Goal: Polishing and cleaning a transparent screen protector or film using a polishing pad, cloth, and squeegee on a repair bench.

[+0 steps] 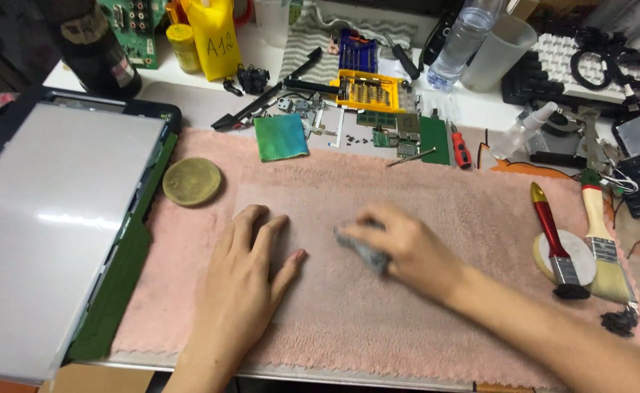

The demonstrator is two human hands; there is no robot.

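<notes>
Both hands work the pink towel (443,218): left hand (251,266) fingers spread flat, right hand (400,247) fingers pinching a grey cloth (363,251).

Both forearms are bare, with no sleeves showing. The left hand (251,266) and right hand (407,247) wear no gloves or rings.

You worked on a fuzzy, matt pink towel (436,218), with a clear, faintly glossy sheet (291,211) lying flat on it. Your right hand (407,251) pinched a soft grey cloth (363,249). The panel (50,233) at your left looked smooth and satiny. Two brushes (553,233) had lacquered red and pale wooden handles with metal ferrules.
</notes>
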